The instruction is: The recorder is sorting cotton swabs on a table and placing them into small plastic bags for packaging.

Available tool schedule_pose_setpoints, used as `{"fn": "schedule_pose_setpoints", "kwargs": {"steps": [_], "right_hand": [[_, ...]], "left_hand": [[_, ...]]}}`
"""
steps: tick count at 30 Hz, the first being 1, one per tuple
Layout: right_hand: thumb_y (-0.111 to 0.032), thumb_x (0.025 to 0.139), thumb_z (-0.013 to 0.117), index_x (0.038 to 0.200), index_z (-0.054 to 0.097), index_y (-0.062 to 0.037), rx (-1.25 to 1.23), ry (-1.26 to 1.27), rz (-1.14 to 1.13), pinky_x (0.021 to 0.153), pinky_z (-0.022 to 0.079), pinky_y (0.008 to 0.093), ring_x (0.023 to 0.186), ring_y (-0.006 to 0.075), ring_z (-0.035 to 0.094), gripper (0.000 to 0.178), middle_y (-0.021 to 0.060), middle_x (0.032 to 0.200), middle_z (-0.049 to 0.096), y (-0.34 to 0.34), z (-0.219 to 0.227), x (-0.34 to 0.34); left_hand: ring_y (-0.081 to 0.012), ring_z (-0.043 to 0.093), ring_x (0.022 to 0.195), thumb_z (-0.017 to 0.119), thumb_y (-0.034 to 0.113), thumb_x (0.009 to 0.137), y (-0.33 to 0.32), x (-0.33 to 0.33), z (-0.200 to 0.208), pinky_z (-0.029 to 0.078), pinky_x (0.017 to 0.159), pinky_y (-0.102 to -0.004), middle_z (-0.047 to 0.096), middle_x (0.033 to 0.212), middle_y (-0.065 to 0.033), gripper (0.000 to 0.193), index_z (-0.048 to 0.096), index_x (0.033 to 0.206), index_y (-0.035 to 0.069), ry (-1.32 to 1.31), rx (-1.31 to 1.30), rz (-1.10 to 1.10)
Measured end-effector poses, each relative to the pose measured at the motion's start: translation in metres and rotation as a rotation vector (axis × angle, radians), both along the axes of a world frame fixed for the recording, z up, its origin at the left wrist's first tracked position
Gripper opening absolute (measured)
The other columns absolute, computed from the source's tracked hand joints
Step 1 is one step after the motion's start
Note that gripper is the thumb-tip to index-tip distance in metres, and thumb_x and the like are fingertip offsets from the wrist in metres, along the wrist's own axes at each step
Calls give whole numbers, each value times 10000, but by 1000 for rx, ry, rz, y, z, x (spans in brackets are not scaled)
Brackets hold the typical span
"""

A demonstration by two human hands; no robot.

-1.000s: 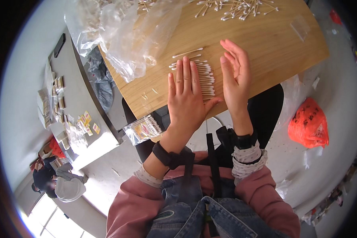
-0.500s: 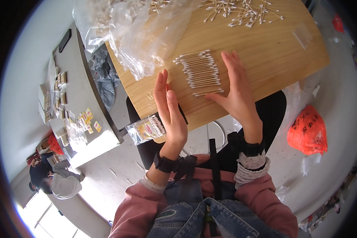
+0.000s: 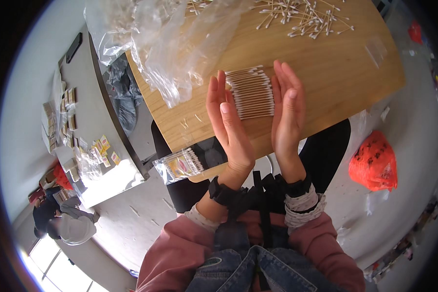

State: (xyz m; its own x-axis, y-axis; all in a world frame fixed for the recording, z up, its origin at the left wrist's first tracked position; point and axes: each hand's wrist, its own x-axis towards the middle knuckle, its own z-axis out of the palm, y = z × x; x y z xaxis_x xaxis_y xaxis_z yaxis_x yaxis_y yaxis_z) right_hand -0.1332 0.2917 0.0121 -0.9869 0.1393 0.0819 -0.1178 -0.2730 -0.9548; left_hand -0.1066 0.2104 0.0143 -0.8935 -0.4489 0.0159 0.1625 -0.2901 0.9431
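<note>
A neat row of cotton swabs [image 3: 252, 92] lies on the wooden table [image 3: 345, 73]. My left hand [image 3: 228, 121] stands on edge against the row's left ends, fingers straight. On the other side my right hand [image 3: 287, 112] stands on edge against the right ends. Both palms face each other with the swabs squeezed between them. A loose heap of cotton swabs [image 3: 306, 17] is spread at the table's far side. A packed clear bag of swabs [image 3: 180, 165] rests at the near left edge of the table.
Crumpled clear plastic bags [image 3: 175, 39] cover the table's far left. A grey side table [image 3: 87, 126] with small packets stands to the left. An orange plastic bag [image 3: 374, 163] lies on the floor at right. A person [image 3: 63, 224] crouches at lower left.
My hands went from lying flat over the swabs to standing on edge at either side, gathering them into a tight aligned row.
</note>
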Motion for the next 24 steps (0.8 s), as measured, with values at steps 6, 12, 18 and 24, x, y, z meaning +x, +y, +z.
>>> {"fn": "schedule_pose_setpoints", "kwargs": {"steps": [6, 12, 18, 24], "right_hand": [[-450, 1092, 347, 1501, 351, 9, 66, 9, 52, 1231, 231, 431, 1471, 298, 330, 615, 229, 1541, 385, 0, 0, -5], [-391, 1105, 334, 1473, 386, 16, 118, 58, -103, 1209, 272, 447, 1441, 282, 376, 551, 230, 1509, 424, 18, 1, -11], [-360, 1106, 354, 1446, 427, 26, 138, 33, -152, 1162, 339, 432, 1395, 295, 440, 519, 232, 1456, 487, 26, 6, -11], [-326, 1103, 381, 1427, 447, 32, 116, 21, -171, 1129, 376, 416, 1365, 290, 473, 487, 229, 1437, 507, 28, 6, -11]], "left_hand": [[-253, 287, 1496, 380, 371, 1093, -2, -10, 4, 199, 1236, -391, 338, 1588, -187, 567, 306, 1523, 7, 1, -18, 63], [-203, 576, 1097, 625, 162, 995, -41, -24, 19, 431, 979, -330, 629, 1166, -99, 223, 616, 1166, 19, -134, -639, 11], [-306, 557, 880, 720, 39, 844, -74, -54, 16, 474, 765, -410, 574, 898, -99, 109, 632, 907, 36, -30, -1222, -210], [-319, 548, 890, 714, 21, 831, -76, -63, 17, 479, 775, -423, 571, 896, -107, 103, 633, 892, 40, -25, -1336, -294]]}}
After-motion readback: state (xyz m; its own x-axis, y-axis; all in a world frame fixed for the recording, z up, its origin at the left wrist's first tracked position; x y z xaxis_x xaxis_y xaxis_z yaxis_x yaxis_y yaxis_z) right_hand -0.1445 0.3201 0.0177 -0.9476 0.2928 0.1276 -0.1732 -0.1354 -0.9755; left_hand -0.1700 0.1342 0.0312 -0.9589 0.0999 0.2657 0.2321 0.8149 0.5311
